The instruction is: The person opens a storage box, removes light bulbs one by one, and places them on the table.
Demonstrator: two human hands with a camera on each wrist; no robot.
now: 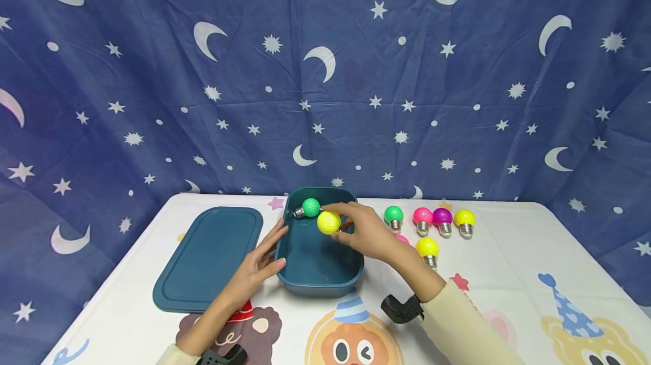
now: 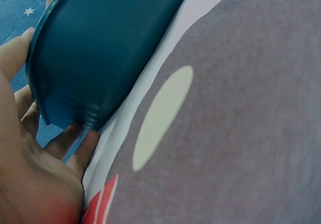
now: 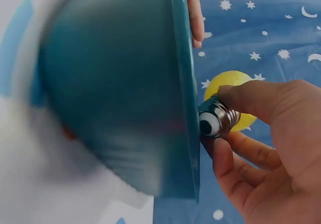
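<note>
My right hand [image 1: 367, 230] pinches a yellow light bulb [image 1: 329, 222] by its metal screw base, over the dark teal box [image 1: 319, 285]. In the right wrist view the bulb's silver base [image 3: 219, 117] sits between thumb and fingers, close to the box rim. Inside the box, near its far left corner, lies a green bulb [image 1: 311, 207]. My left hand [image 1: 256, 270] rests against the box's left side with its fingers spread. In the left wrist view those fingers [image 2: 86, 153] touch the outside of the box wall [image 2: 100, 48].
A flat teal lid [image 1: 211, 257] lies left of the box. To the right are several bulbs: a green one [image 1: 393, 215], a pink one [image 1: 422, 216], a purple one [image 1: 442, 217], yellow ones [image 1: 464, 218] and another pink partly behind my right wrist. A starry blue curtain [image 1: 356, 99] hangs behind the table.
</note>
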